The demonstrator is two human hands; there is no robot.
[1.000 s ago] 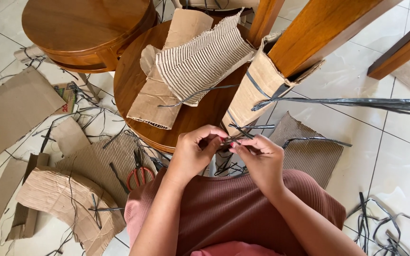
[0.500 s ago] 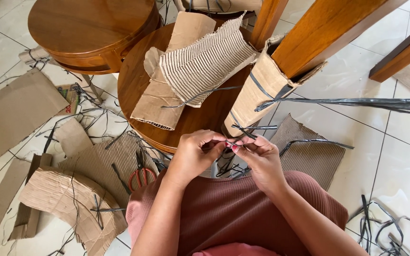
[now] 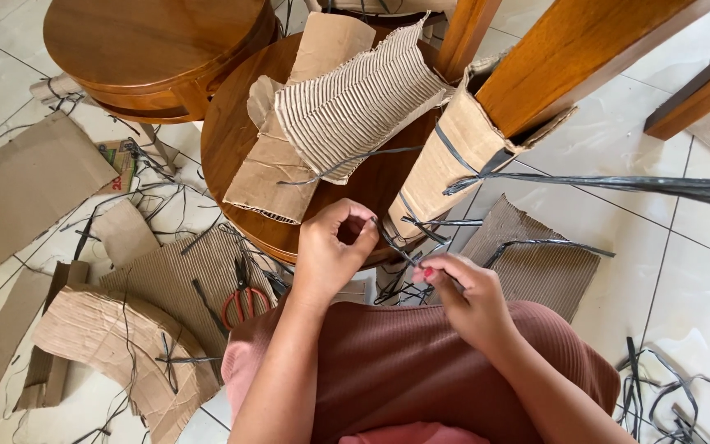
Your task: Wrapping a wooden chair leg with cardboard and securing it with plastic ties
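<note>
White floor tiles lie strewn with cardboard scraps and dark strips around two round wooden tables. At the centre, the left hand (image 3: 332, 255) pinches one end of a dark plastic strap (image 3: 400, 248) between thumb and fingertips, and the right hand (image 3: 463, 298) is clenched on the other end, lower and nearer the body. Half a second ago both hands met close together at the strap; now they stand apart, the right one drawn down, so the strap runs taut and slanted between them, which reads as a knot or tie being pulled. Just beyond the fingers stands a cardboard sleeve (image 3: 454, 160) bound with more straps around a wooden leg (image 3: 552, 62). Corrugated sheets (image 3: 347, 107) rest on the near table (image 3: 232, 131). Red-handled scissors (image 3: 242, 300) lie on the floor at the left.
</note>
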